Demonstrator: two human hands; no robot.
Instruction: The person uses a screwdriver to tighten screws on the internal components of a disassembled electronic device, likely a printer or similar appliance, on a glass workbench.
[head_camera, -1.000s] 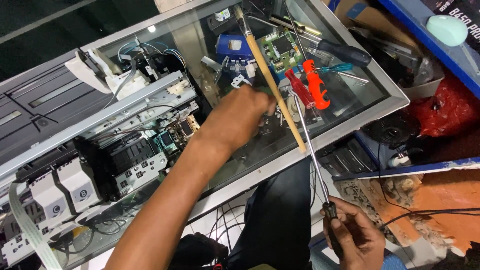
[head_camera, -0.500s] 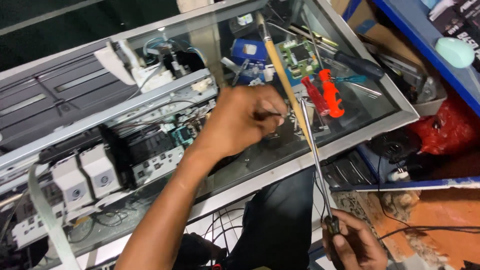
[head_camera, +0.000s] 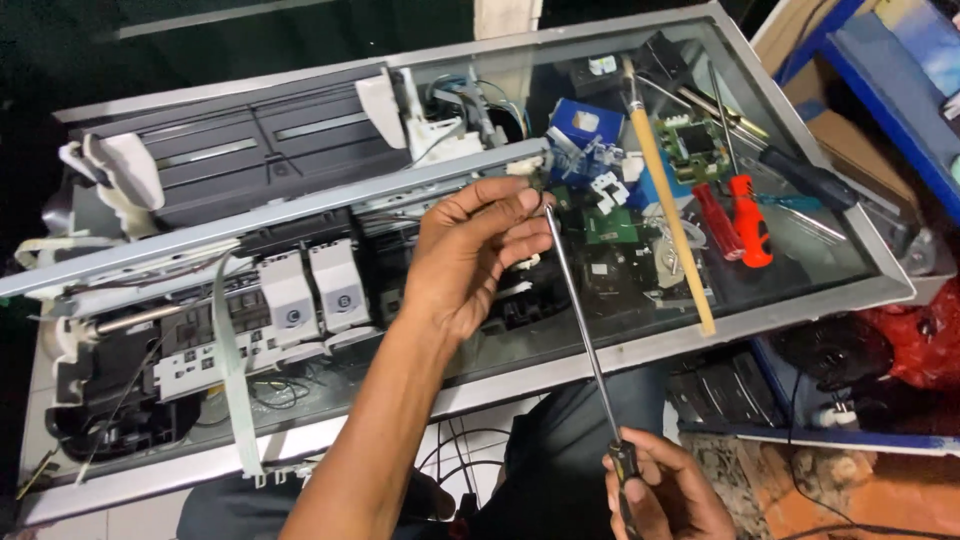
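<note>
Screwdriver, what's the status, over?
Right hand grips long screwdriver handle. Left hand pinches its tip beside the printer. Nothing blocking.

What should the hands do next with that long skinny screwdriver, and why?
Probably steady the long thin metal screwdriver and press its tip straight down. The left hand pinches the shaft near the tip, over the opened grey printer, while the right hand grips the handle low down, so the tool leans.
</note>
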